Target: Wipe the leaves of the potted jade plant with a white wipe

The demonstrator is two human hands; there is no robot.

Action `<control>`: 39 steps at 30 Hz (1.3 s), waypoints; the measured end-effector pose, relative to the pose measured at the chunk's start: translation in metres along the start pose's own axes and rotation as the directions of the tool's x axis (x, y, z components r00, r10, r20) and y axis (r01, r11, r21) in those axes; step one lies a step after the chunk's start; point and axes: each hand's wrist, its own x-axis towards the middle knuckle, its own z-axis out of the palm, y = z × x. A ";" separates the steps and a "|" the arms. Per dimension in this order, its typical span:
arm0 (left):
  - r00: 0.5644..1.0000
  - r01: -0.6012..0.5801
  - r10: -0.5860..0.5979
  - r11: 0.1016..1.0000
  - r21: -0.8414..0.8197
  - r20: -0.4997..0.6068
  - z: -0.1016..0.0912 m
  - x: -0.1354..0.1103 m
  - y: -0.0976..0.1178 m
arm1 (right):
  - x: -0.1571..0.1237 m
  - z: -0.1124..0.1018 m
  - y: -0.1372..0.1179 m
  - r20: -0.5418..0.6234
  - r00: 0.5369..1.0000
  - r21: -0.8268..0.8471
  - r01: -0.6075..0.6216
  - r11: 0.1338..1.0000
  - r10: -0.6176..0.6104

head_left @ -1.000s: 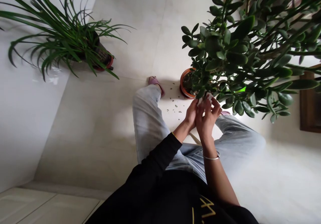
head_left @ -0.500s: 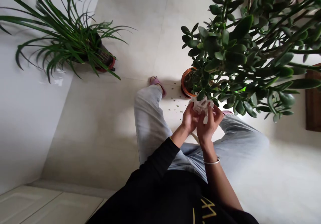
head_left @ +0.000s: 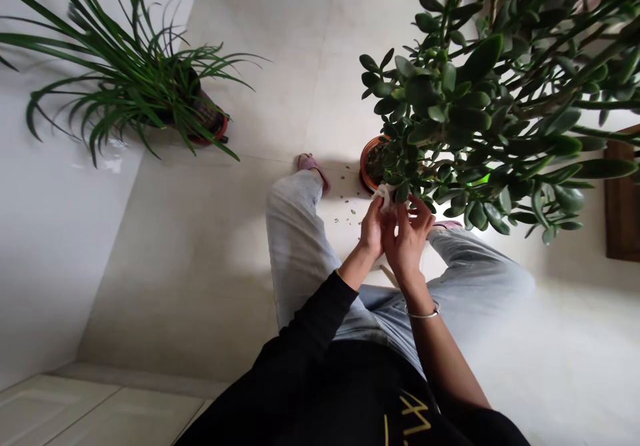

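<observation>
A crumpled white tissue or thin cloth is bunched between my hands at the lower edge of a jade plant. My left hand is closed on it, the fingers pointing up toward the leaves. Bent fingers of my right hand press on the tissue's right side, close against a low leaf. Whether they also grip that leaf is hidden. The plant's orange-brown pot stands on the floor just beyond my hands, partly covered by foliage.
Small dark fallen bits lie on the pale tiled floor beside the pot. My legs in light jeans are spread around it. A long-leaved potted plant stands by the left wall. Brown furniture is at the right.
The tissue is bunched smaller, with less of it showing. My right hand has shifted slightly left, closer to my left hand.
</observation>
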 end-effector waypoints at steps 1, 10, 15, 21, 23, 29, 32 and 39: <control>1.000 -0.017 0.017 1.000 0.011 -0.005 0.000 0.001 -0.001 | 0.002 -0.001 -0.001 0.016 1.000 -0.011 -0.011 1.000 0.011; 0.997 -0.051 0.054 0.997 0.056 -0.052 0.003 0.004 -0.001 | 0.018 -0.003 -0.007 0.006 0.998 -0.046 -0.056 0.997 0.056; 1.000 -0.025 0.025 1.000 0.017 0.005 0.005 -0.002 -0.001 | 0.008 -0.004 -0.001 0.039 0.998 -0.039 -0.047 0.998 0.049; 0.998 0.067 -0.067 0.998 -0.006 0.021 0.014 -0.008 0.002 | -0.010 -0.009 0.012 0.051 0.998 0.015 0.028 1.000 -0.028; 0.996 0.093 -0.093 0.996 -0.004 0.020 0.014 -0.008 0.002 | -0.014 -0.010 0.013 0.036 0.997 0.055 0.060 0.997 -0.062; 1.000 0.005 -0.005 0.997 0.071 0.012 0.004 -0.009 0.005 | -0.032 -0.008 0.005 -0.138 0.990 0.245 0.039 0.969 -0.005; 0.996 -0.088 0.086 0.993 0.082 0.025 0.004 -0.009 0.010 | -0.037 -0.011 -0.004 -0.215 0.976 0.276 0.050 0.960 0.011; 0.929 -0.310 0.334 0.937 0.161 -0.157 0.006 -0.024 0.019 | -0.011 -0.022 -0.017 -0.298 0.954 0.221 0.095 0.971 -0.025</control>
